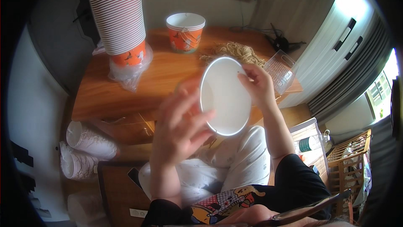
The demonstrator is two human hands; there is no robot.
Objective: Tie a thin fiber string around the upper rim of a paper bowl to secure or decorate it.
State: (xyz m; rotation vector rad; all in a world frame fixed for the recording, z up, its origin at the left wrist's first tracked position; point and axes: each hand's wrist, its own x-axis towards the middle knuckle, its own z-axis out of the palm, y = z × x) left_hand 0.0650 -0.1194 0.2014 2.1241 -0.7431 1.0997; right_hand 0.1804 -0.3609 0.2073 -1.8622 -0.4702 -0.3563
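A white-lined paper bucket (226, 97) is tilted so that its round mouth faces me. My right hand (259, 85) grips its rim at the upper right, thumb on the inner wall beside a small hole in the side. At the bucket's left edge is my left hand (180, 124), blurred, with its fingers spread and some of them overlapping the rim. Whether they press on it I cannot tell. Behind the bucket, a pile of beige cords (237, 52) lies on the wooden table (163, 73).
A tall nested stack of buckets (119, 21) stands in clear plastic at the table's left. Orange printed buckets with cord handles (185, 34) sit at the back. A clear plastic basket (280, 72) is at the right edge. Wrapped cup stacks (90, 143) lie on the floor.
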